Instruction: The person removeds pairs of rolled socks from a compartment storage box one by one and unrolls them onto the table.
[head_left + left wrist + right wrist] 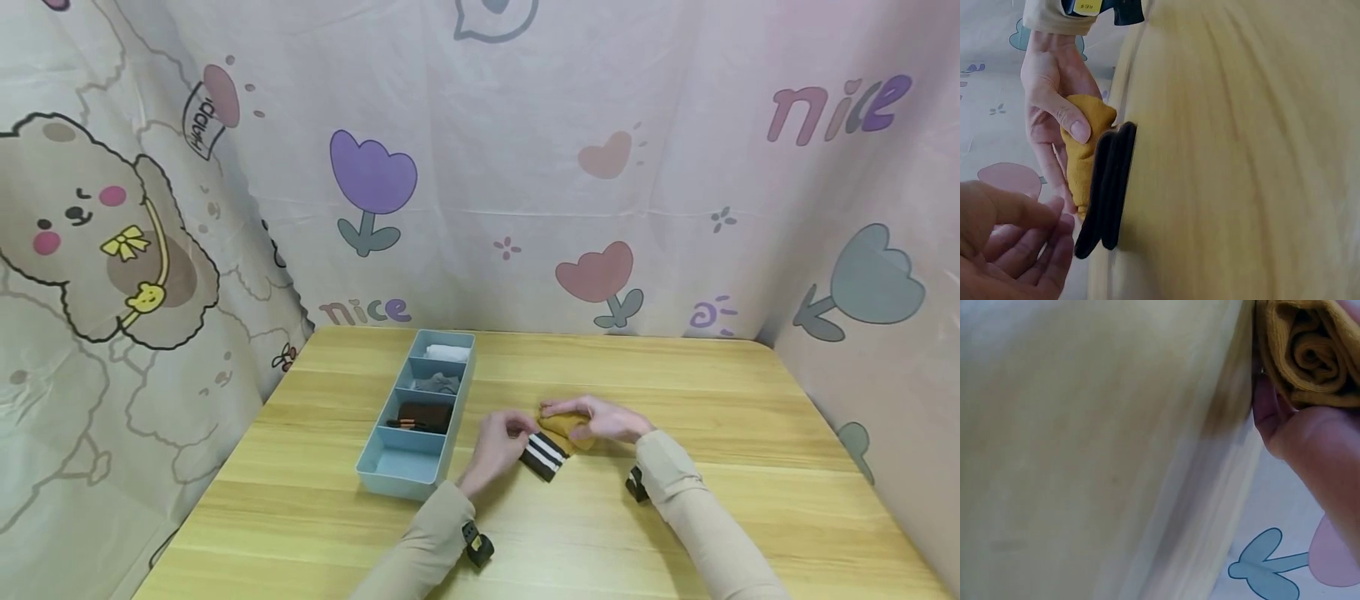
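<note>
Currently held at table centre, just right of the tray: mustard sock, partly rolled, black-and-white striped cuff pointing toward the near-left. Right hand curled round the rolled mustard end, thumb pressed on it. Left hand at the cuff end, fingers loosely bent; grip on the cuff not discernible. Long axis running diagonally between both hands, each at one end.

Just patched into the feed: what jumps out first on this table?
Mid-table, the right hand grips a rolled mustard-yellow sock whose black cuff with white stripes points toward the near edge. The left hand is at that cuff, fingers curled beside it. Just left stands a light blue divided organizer: folded clothes fill its three far compartments, the nearest is empty.
</note>
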Action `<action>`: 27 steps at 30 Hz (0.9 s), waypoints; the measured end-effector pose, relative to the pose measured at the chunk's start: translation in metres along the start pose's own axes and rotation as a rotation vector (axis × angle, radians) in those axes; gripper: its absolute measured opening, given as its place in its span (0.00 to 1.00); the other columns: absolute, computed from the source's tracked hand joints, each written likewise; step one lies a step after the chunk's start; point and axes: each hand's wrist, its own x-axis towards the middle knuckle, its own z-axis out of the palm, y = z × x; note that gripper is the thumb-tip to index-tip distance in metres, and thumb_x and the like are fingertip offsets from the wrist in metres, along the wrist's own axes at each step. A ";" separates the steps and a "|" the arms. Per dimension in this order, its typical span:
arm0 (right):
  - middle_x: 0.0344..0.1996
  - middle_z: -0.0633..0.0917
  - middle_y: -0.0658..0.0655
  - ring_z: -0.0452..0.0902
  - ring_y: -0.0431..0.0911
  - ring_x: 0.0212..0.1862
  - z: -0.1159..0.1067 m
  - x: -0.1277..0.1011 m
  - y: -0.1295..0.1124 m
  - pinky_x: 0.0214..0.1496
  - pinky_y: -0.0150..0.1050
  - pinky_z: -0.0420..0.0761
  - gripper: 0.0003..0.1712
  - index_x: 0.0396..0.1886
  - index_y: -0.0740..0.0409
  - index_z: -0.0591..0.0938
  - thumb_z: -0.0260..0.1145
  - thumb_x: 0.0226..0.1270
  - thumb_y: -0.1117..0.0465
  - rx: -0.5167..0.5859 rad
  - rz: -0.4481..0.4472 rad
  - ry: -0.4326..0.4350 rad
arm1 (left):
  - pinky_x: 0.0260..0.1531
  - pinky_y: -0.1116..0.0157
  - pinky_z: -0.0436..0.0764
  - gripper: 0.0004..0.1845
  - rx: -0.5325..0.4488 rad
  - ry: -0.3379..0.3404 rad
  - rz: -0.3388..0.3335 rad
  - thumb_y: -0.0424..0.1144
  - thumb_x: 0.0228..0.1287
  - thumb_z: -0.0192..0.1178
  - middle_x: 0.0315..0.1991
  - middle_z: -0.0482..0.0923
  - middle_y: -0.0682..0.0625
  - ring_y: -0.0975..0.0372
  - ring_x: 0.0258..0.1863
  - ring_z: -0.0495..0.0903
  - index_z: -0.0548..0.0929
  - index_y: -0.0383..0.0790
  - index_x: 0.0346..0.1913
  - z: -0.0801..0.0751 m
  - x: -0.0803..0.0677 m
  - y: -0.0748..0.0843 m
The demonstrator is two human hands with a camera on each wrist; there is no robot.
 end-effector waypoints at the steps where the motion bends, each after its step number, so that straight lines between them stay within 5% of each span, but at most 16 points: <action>1: 0.80 0.55 0.66 0.46 0.69 0.79 0.000 0.000 0.000 0.74 0.75 0.43 0.42 0.74 0.64 0.67 0.64 0.56 0.69 0.010 0.008 0.002 | 0.35 0.72 0.82 0.12 0.018 -0.007 0.016 0.17 0.53 0.59 0.31 0.89 0.43 0.57 0.34 0.87 0.89 0.33 0.31 0.001 0.000 0.000; 10: 0.78 0.57 0.68 0.52 0.70 0.77 0.001 0.002 0.002 0.75 0.70 0.53 0.44 0.72 0.66 0.69 0.70 0.52 0.71 0.006 0.014 0.037 | 0.33 0.73 0.83 0.11 -0.036 -0.145 -0.054 0.15 0.49 0.62 0.32 0.89 0.39 0.55 0.33 0.88 0.88 0.29 0.32 0.002 0.001 -0.003; 17: 0.75 0.65 0.68 0.54 0.70 0.77 0.000 0.003 0.003 0.75 0.72 0.49 0.39 0.69 0.65 0.74 0.67 0.52 0.73 -0.076 -0.011 0.081 | 0.29 0.75 0.81 0.08 0.005 -0.169 -0.042 0.18 0.50 0.63 0.29 0.89 0.40 0.63 0.28 0.85 0.89 0.30 0.31 0.002 0.005 -0.007; 27: 0.62 0.82 0.64 0.76 0.56 0.58 0.001 0.004 0.000 0.61 0.53 0.75 0.31 0.62 0.60 0.80 0.70 0.54 0.71 -0.328 -0.069 0.252 | 0.29 0.76 0.78 0.12 -0.016 -0.256 -0.079 0.15 0.49 0.59 0.32 0.88 0.37 0.61 0.30 0.83 0.87 0.26 0.36 0.000 0.008 -0.009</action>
